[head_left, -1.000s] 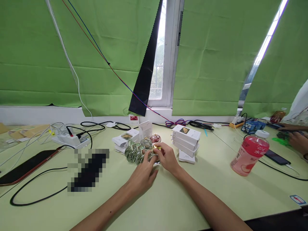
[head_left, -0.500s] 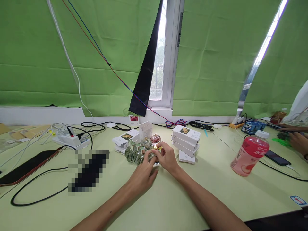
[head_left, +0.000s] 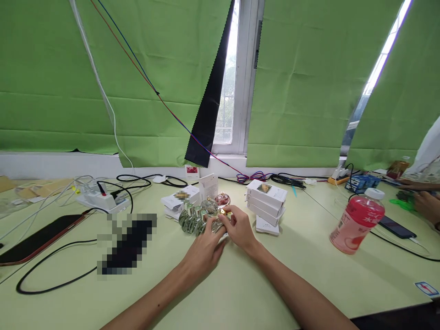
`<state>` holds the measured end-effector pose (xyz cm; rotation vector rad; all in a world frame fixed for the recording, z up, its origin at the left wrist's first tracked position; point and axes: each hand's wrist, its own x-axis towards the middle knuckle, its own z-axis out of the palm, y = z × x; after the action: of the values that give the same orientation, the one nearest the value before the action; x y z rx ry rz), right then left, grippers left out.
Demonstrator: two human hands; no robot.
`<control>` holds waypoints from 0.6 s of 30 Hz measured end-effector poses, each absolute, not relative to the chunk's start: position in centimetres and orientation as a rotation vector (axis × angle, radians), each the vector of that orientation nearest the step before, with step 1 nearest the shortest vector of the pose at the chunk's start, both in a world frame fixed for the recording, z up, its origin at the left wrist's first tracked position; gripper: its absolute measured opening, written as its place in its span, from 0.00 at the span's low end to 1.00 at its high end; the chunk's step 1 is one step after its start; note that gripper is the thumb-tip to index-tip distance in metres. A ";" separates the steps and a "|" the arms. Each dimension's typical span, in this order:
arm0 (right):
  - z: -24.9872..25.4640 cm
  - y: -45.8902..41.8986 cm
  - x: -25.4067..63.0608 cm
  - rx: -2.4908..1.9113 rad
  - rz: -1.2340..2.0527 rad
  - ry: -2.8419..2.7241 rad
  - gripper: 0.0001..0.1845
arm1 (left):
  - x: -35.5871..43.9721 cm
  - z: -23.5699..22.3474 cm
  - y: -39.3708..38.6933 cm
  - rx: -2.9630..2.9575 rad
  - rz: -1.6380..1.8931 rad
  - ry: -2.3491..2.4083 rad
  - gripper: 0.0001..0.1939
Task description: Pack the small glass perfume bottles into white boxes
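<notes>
My left hand [head_left: 206, 247] is closed around the lower part of a small glass bottle [head_left: 217, 223] with a gold neck, just above the table. My right hand [head_left: 241, 229] pinches at the bottle's top from the right. The fingers of both hands hide much of the bottle. Left of it, several clear perfume bottles [head_left: 190, 220] with shiny silvery caps stand close together in a row. Behind my fingers are another clear glass bottle [head_left: 208, 205] and a round bottle with reddish contents [head_left: 222, 200].
White boxes are stacked at right [head_left: 265, 201] and at left [head_left: 182, 197], beside an upright white carton [head_left: 208, 185]. A pink drink bottle [head_left: 357, 222] stands farther right. Phones, cables and a power strip [head_left: 103, 199] lie at left. Another person's hand [head_left: 428, 206] is at the far right.
Both hands stay at the glass bottle, with only slight finger movement. My left thumb has drawn in closer to the bottle. The rest of the table looks the same.
</notes>
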<state>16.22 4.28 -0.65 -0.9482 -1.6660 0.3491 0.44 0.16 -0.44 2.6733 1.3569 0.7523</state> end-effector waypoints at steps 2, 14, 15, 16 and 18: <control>-0.6 4.2 16.2 -0.933 0.357 -1.672 0.11 | 0.5 -0.5 0.2 2.710 0.719 1.393 0.23; -0.3 3.9 16.3 -0.846 0.462 -1.719 0.15 | 0.8 -0.7 -0.2 2.819 0.860 1.554 0.22; -0.3 3.8 16.3 -0.837 0.471 -1.728 0.15 | 0.8 -0.7 -0.2 2.846 0.894 1.557 0.20; -0.2 3.8 16.3 -0.828 0.481 -1.737 0.16 | 0.7 -0.6 -0.2 2.878 0.929 1.547 0.18; -0.1 3.6 16.4 -0.810 0.501 -1.753 0.17 | 0.6 -0.7 -0.2 2.949 0.989 1.469 0.14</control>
<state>16.36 3.65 -0.05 -0.8101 -1.7527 0.5014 0.63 -0.20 -0.69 2.9493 1.4687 0.9892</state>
